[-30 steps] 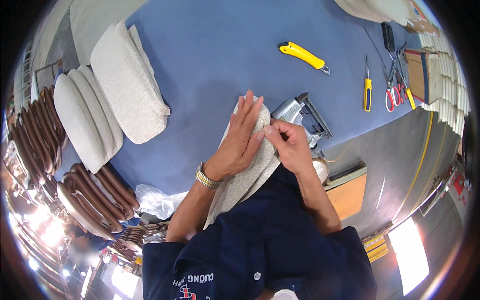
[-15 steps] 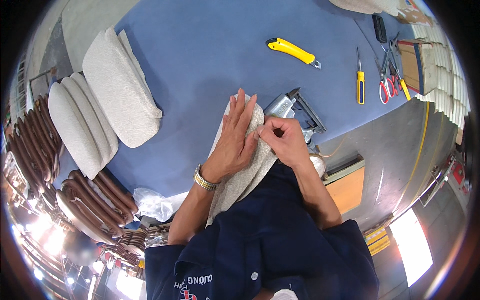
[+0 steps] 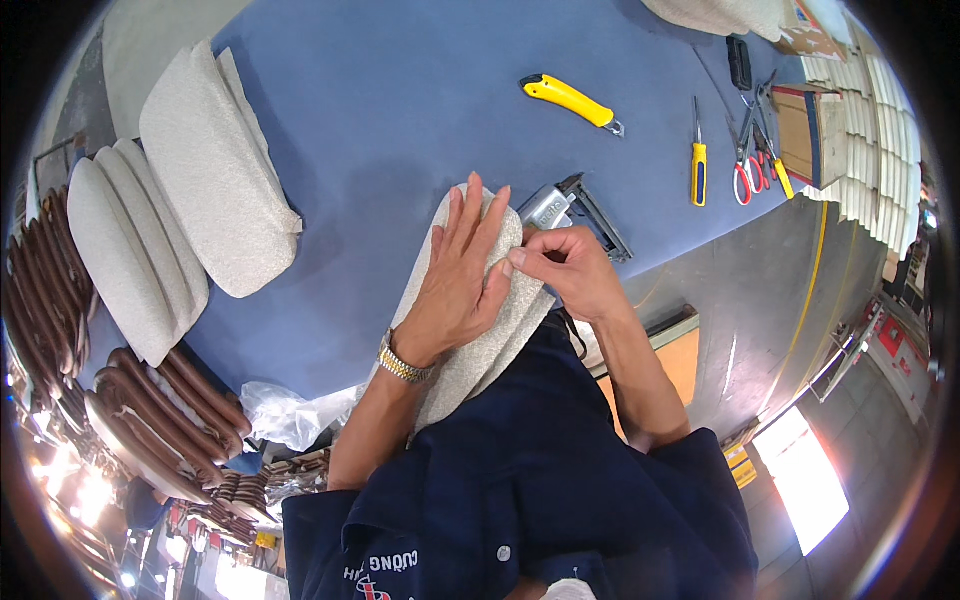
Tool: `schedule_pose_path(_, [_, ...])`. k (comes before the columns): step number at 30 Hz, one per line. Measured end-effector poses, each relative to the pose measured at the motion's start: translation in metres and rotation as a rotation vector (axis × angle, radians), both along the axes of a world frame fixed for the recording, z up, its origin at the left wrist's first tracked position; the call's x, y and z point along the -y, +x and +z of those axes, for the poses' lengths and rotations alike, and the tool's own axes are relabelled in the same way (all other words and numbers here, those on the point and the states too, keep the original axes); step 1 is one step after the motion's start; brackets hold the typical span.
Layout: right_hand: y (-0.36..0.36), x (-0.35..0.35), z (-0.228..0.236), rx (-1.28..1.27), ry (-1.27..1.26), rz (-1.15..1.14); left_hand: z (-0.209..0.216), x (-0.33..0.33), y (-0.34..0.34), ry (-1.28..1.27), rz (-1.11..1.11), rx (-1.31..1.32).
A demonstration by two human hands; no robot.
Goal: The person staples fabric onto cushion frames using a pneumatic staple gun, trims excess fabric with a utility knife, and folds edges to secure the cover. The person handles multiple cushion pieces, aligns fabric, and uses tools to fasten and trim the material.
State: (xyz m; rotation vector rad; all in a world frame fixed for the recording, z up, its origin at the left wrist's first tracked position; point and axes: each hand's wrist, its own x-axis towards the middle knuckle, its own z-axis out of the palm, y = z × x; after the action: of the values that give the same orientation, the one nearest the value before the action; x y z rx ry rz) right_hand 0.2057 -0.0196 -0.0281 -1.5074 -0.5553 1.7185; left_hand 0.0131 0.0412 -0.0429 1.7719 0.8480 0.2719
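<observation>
A long, rounded pad covered in light grey woven fabric (image 3: 500, 350) lies slantwise at the table's near edge, its lower end against my dark shirt. My left hand (image 3: 455, 275) rests flat on top of it, fingers stretched toward the rounded far end. At the pad's right edge, my right hand (image 3: 570, 270) pinches the fabric between thumb and bent fingers. The thumbs of both hands are close together there. Just beyond the right hand lies a silver staple gun (image 3: 546, 210) with a dark magazine, partly covered by that hand.
Farther off lies a yellow utility knife (image 3: 568, 98). A yellow screwdriver (image 3: 699, 175) and red-handled scissors (image 3: 742, 182) lie to the right, near a box (image 3: 810, 135). Grey pads (image 3: 215, 190) are at left, with brown pads (image 3: 170, 415) and a clear plastic bag (image 3: 285, 415) nearer me.
The view has shifted slightly, so the table and tools appear farther left. My left hand stays flat on the pad and my right keeps its pinch at the edge.
</observation>
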Motion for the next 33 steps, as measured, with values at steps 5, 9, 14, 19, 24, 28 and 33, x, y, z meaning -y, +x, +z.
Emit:
schedule_pose_path(5, [-0.003,-0.002,0.0,0.029,-0.031,-0.014,0.007,-0.001,0.001,-0.031,-0.001,-0.033])
schedule_pose_path(9, [-0.007,0.001,-0.003,0.067,-0.025,-0.02,0.01,-0.005,0.0,-0.041,-0.003,-0.042])
schedule_pose_path(14, [-0.016,-0.006,0.004,0.13,-0.051,-0.058,0.01,-0.006,-0.001,-0.045,0.002,-0.025])
schedule_pose_path(19, [-0.015,-0.01,0.009,0.126,-0.07,-0.074,0.011,-0.005,0.002,-0.038,-0.003,-0.034])
schedule_pose_path(24, [-0.006,-0.005,-0.005,0.109,-0.039,-0.093,0.014,-0.001,0.011,-0.064,-0.006,-0.096])
schedule_pose_path(28, [-0.004,0.001,-0.015,0.049,0.011,-0.138,0.01,0.003,0.015,-0.031,-0.006,-0.116])
schedule_pose_path(33, [-0.016,0.002,-0.009,-0.219,0.023,-0.203,0.002,-0.011,-0.016,-0.114,0.101,0.032])
